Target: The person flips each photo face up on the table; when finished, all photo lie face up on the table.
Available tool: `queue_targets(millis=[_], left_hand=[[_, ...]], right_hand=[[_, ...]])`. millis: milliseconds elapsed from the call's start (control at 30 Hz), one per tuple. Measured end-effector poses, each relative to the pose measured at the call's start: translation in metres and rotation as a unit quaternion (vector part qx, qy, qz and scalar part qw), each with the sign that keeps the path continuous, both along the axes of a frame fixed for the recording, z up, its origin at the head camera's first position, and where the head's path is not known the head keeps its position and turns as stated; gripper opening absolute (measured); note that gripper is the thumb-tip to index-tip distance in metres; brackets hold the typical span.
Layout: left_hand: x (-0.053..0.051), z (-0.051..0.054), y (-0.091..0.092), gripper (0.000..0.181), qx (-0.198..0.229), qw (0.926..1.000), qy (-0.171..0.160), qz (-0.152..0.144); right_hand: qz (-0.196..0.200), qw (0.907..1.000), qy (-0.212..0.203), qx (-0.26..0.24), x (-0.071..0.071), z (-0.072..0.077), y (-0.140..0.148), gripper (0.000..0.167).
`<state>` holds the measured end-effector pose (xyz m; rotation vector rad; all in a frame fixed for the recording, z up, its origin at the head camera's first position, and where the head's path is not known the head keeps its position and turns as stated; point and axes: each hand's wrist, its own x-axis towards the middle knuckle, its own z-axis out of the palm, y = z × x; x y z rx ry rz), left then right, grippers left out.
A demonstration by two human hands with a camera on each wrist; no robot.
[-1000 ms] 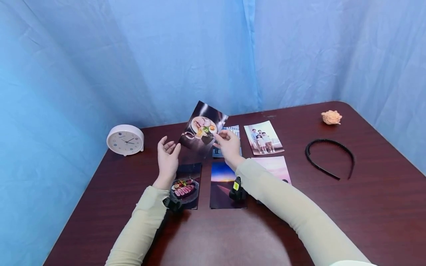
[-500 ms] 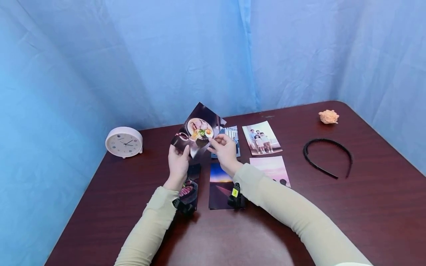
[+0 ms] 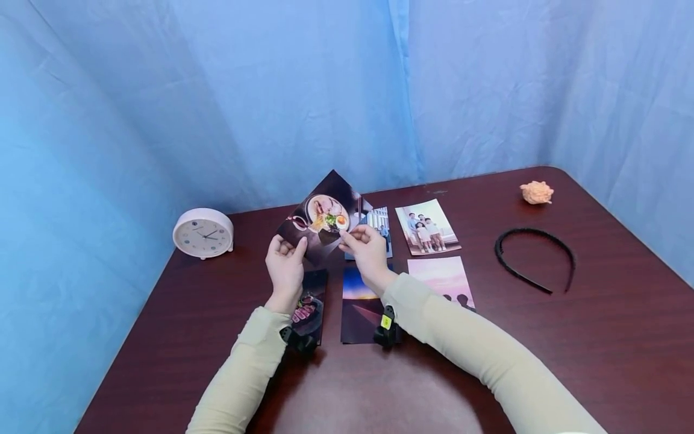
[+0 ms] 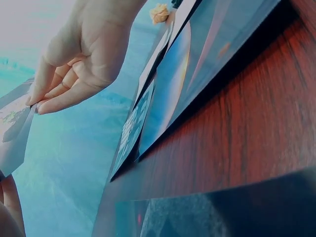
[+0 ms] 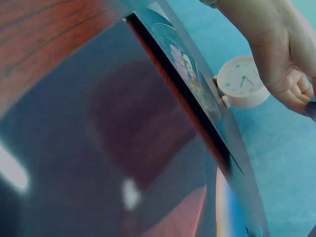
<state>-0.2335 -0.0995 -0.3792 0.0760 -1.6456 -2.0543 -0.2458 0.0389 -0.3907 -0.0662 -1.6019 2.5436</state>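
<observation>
A glossy photo of a bowl of noodles with egg (image 3: 320, 208) is held tilted above the table, a corner pointing up. My left hand (image 3: 285, 270) pinches its lower left edge between thumb and fingers. At its lower right corner, my right hand (image 3: 372, 256) pinches with thumb and fingertips, clearly seen in the left wrist view. Below the hands lie a photo of sliced meat (image 3: 308, 319), partly behind the left wrist, and a sunset road photo (image 3: 358, 316). Behind the right hand is a partly covered photo with a person and white railings (image 3: 384, 229).
To the right lie a family photo (image 3: 428, 226) and a pink sky photo (image 3: 441, 274), partly under the right sleeve. A white clock (image 3: 203, 233) stands back left. A black headband (image 3: 506, 265) and a peach flower (image 3: 537, 192) are on the right. Blue curtains (image 3: 303, 90) surround the table.
My left hand has moved up and right from beside the noodle photo and now grips its left edge. The photo has turned slightly and sits a little lower; the right hand keeps its pinch.
</observation>
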Motion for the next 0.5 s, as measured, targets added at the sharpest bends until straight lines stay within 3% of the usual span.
queue_targets(millis=[267, 500], left_hand=[[0.001, 0.003, -0.009, 0.025, -0.032, 0.9995, 0.001, -0.008], [0.005, 0.002, -0.020, 0.031, -0.068, 0.9973, -0.022, -0.020]], right_hand=[[0.006, 1.0000, 0.005, 0.005, -0.002, -0.002, 0.017, 0.007], [-0.012, 0.9973, -0.013, 0.071, -0.004, -0.005, 0.040, 0.012]])
